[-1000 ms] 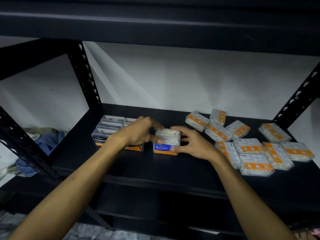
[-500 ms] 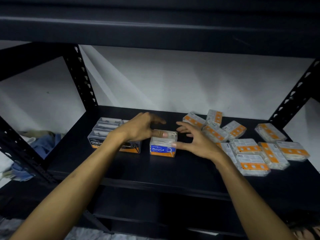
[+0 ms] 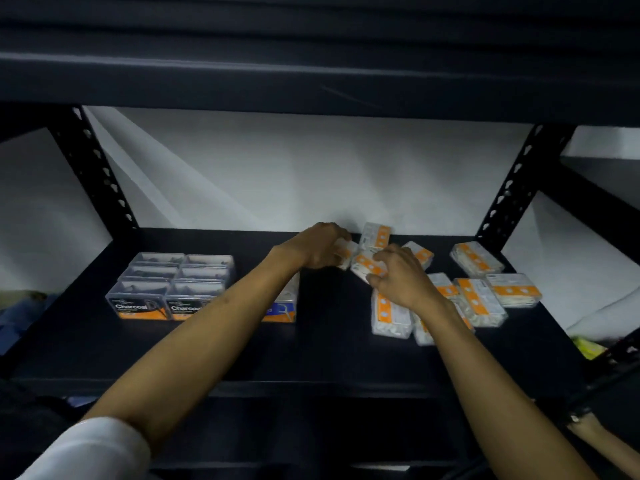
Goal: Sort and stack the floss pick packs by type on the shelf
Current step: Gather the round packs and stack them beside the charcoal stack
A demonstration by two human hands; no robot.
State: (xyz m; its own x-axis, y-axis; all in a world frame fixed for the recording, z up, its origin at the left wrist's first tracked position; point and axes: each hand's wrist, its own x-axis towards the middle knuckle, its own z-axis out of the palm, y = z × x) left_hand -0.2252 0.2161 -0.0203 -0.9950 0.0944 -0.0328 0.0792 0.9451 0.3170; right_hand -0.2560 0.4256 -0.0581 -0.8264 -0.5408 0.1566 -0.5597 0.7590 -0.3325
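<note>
Floss pick packs: charcoal ones (image 3: 169, 289) are stacked at shelf (image 3: 329, 348) left, one blue pack (image 3: 282, 306) beside them. Orange packs (image 3: 478, 299) are left scattered right, unsorted. One orange pack each is gripped by left hand (image 3: 320, 249) and right hand (image 3: 403, 277).

the left forearm (image 3: 221, 317) hides most of the blue-labelled pack (image 3: 282, 308); both hands' grips are blurred.

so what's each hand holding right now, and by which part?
Left hand grips one orange-label pack by its near end. Right hand has fingers curled over another pack, thumb at its near edge. Whether either is lifted cannot be told.
</note>
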